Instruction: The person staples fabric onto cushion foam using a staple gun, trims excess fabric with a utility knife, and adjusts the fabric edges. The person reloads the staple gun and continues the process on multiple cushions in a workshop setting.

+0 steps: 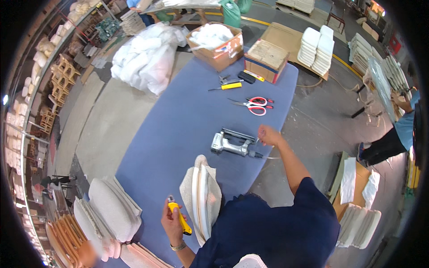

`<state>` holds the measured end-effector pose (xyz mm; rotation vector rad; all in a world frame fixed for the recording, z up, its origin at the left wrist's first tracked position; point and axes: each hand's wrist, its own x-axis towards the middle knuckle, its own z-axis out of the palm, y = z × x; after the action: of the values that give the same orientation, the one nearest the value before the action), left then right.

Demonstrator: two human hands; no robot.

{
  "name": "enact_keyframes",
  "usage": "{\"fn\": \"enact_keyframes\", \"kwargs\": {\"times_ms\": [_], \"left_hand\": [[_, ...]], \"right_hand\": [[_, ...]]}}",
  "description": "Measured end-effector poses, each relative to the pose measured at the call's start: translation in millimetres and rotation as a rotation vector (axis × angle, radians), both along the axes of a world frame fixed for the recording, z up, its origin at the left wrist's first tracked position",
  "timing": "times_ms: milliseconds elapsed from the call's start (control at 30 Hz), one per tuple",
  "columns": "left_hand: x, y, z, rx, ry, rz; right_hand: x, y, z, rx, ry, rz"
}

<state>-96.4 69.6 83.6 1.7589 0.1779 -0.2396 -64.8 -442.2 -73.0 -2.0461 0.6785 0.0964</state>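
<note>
My left hand is wrapped round a yellow utility knife, held over the near side of the blue table. Just right of it, a padded cushion piece in pale beige fabric stands with its long edge upward, against my front. My right hand is at the table's right edge with its fingers curled together; what they hold, if anything, is hidden. Beside those fingers lies a silver pneumatic staple gun with its hose running off to the right. Red-and-white scissors lie farther back.
On the blue table are a yellow-handled screwdriver, an open carton of white material and another cardboard box. Fabric-covered cushions stack at near left. A big plastic bag sits beyond; a co-worker stands at right.
</note>
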Motion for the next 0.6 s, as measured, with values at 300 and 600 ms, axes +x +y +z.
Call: {"fn": "enact_keyframes", "kwargs": {"times_ms": [300,600], "left_hand": [[-25.6,4.9,-25.0,0.004,-0.043,0.22],[23.3,-29.0,15.0,-0.024,-0.259,0.121]], "right_hand": [[-214.7,-118.3,-134.6,-0.17,0.768,-0.088],[-32.6,-52.0,-52.3,-0.22,-0.339,-0.38]]}}
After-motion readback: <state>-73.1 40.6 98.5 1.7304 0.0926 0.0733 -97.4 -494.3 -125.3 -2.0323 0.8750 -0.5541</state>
